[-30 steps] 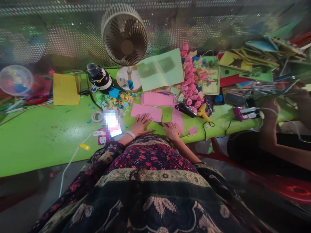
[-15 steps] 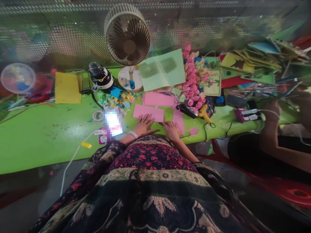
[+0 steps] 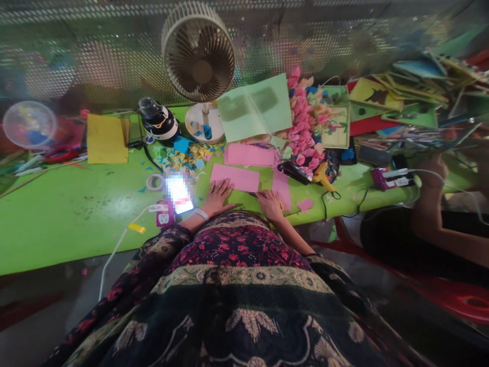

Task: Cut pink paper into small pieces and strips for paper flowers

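Note:
A pink paper strip (image 3: 240,177) lies flat on the green table in front of me. My left hand (image 3: 217,198) rests open, its fingers spread over the strip's lower left edge. Just below the strip's right end, my right hand (image 3: 269,204) is closed around a thin dark tool (image 3: 252,193). Only its dark tip and a bit of yellow by the palm show, so its kind is unclear. A second pink strip (image 3: 281,188) lies to the right of that hand, and a wider pink piece (image 3: 248,154) is behind the first strip.
A fan (image 3: 198,56), a dark bottle (image 3: 158,120) and green paper (image 3: 255,109) stand or lie behind. Pink petal-like pieces (image 3: 300,122), a stapler (image 3: 294,172) and a yellow-handled tool (image 3: 324,176) sit right. A lit phone (image 3: 179,193) is left. Another person's arm (image 3: 430,188) reaches in.
My left hand has slid a little to the left along the pink strip. The right hand stays almost where it was, still closed on the dark tool.

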The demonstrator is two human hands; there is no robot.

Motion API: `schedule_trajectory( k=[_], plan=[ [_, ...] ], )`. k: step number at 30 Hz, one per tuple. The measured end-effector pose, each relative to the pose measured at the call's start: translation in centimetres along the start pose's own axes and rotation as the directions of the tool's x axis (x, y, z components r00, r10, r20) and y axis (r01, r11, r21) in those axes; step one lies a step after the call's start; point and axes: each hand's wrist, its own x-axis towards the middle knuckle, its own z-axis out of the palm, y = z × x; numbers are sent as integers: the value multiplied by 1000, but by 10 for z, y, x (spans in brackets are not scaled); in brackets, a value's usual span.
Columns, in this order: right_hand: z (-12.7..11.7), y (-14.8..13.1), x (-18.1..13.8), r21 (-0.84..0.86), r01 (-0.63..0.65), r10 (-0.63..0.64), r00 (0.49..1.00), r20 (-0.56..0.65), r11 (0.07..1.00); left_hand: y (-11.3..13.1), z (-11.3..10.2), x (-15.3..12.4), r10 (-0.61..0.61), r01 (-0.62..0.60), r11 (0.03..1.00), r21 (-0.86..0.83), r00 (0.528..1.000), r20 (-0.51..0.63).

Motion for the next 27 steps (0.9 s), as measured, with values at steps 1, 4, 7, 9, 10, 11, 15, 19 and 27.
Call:
schedule_trajectory(
  k=[1,4,7,9,10,11,15,19,27],
  plan=[
    [0,-2,1,-10,-1,1,1000,9,1000,-1,1,0,3,-3,1000,1,1000,4],
    [-2,-10,5,-41,-10,11,999,30,999,-2,3,0,1,-1,1000,4,1000,7],
    [-3,-15,8,-46,-8,10,999,46,999,-1,4,2,-5,5,1000,5,1000,12],
    [-3,-16,8,-45,-6,8,998,57,999,0,3,2,-6,6,1000,6,1000,17],
    [-2,-16,7,-45,-4,7,998,61,999,0,2,2,-6,5,1000,8,1000,19],
    [-1,-15,5,-44,-1,3,998,61,999,0,2,1,-5,5,1000,10,1000,19],
    [1,-14,-2,-25,16,-15,999,49,1000,0,2,1,-2,2,1000,9,1000,8],
    [1,-18,2,-12,15,-14,999,43,1000,0,4,1,-2,2,1000,3,1000,-2],
    [7,-28,3,-18,-24,25,998,51,1000,1,1,1,-7,7,1000,6,1000,15]
  ],
)
